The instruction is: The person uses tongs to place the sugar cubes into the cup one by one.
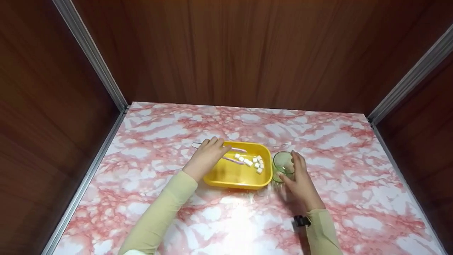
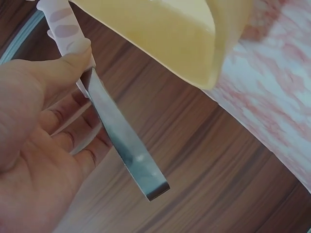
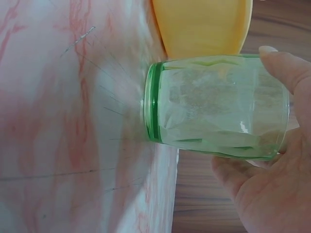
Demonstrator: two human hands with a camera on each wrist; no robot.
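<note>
My left hand (image 1: 208, 156) holds a pair of tongs over the left part of a yellow plastic tray (image 1: 230, 185). In the left wrist view the tongs (image 2: 127, 143) show a bent metal band and pale pink patterned grips, with the thumb pressed on one grip. Their tips lie over the tray, beside several small white cubes (image 1: 248, 162). To the tray's right stands a clear green drinking glass (image 1: 283, 161), upright. My right hand (image 1: 300, 180) grips it near the rim; the right wrist view has thumb and fingers on opposite sides of the glass (image 3: 209, 107).
The table top (image 1: 159, 148) has a red and white marbled pattern. Dark wood-grain panels (image 1: 226, 53) rise behind it and at both sides, joined by metal strips (image 1: 95, 53). A black band (image 1: 301, 221) is on the right wrist.
</note>
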